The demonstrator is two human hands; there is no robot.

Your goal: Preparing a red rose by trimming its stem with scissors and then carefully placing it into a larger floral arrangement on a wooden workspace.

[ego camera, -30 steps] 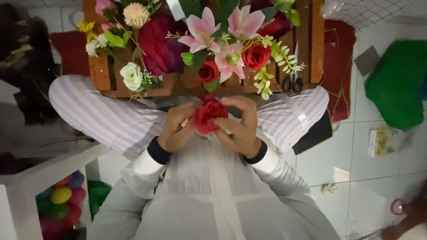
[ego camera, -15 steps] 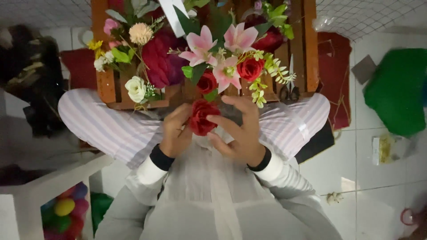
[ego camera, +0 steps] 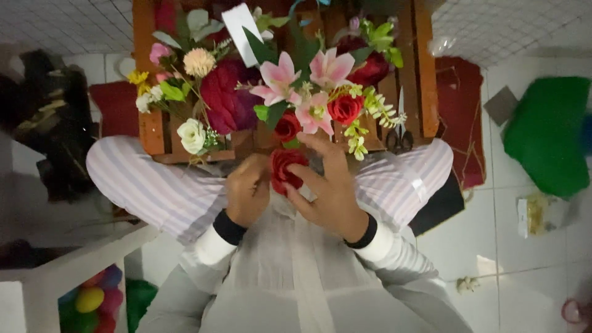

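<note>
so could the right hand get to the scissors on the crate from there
Probably yes. The scissors lie on the crate's right slats, just ahead of the right hand, with only a green sprig beside them. But both hands are on the red rose, so it would have to let go.

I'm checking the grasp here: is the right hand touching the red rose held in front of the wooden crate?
Touching. The head view shows the right hand with its fingers lying against the red rose, no gap between them.
</note>
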